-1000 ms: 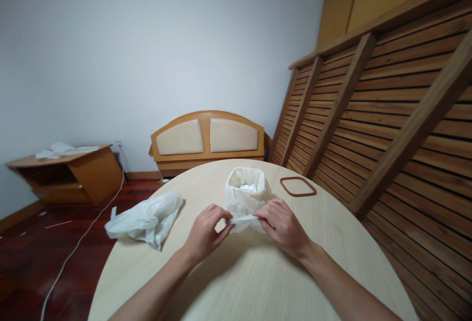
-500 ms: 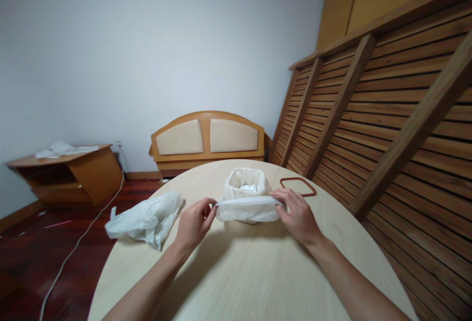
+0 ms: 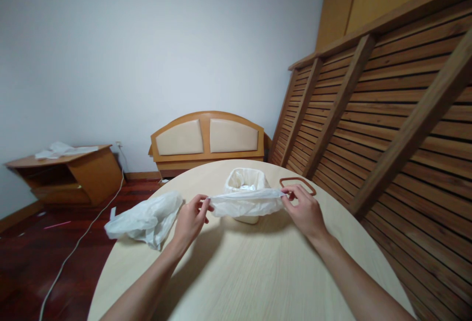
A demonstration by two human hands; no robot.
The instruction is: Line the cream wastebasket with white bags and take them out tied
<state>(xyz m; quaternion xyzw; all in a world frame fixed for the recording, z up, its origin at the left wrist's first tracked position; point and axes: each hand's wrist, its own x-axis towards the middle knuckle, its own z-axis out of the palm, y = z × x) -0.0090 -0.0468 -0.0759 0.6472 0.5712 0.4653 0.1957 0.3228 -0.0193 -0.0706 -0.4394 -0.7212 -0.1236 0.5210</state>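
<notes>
A small trash bin (image 3: 248,219) stands on the round table, lined with a thin white plastic bag (image 3: 247,204). The bag's near edge is drawn out toward me and stretched sideways in front of the bin. My left hand (image 3: 192,218) pinches its left end between thumb and fingers. At the right end, my right hand (image 3: 303,209) pinches the same edge. Something pale and shiny lies inside the bin. Just behind my right hand rests a brown ring-shaped frame (image 3: 298,179) with rounded corners, partly covered by that hand.
Left of my left hand, a crumpled white plastic bag (image 3: 149,218) lies on the pale table (image 3: 254,272). Beyond are a headboard (image 3: 206,136), a low wooden cabinet (image 3: 88,178) and a cable (image 3: 79,247) on the floor. A slatted wooden panel (image 3: 354,114) leans at the right.
My hands have moved apart and the right one slightly up, pulling the bag's edge wider and tauter. More of the bin's lower front shows beneath it.
</notes>
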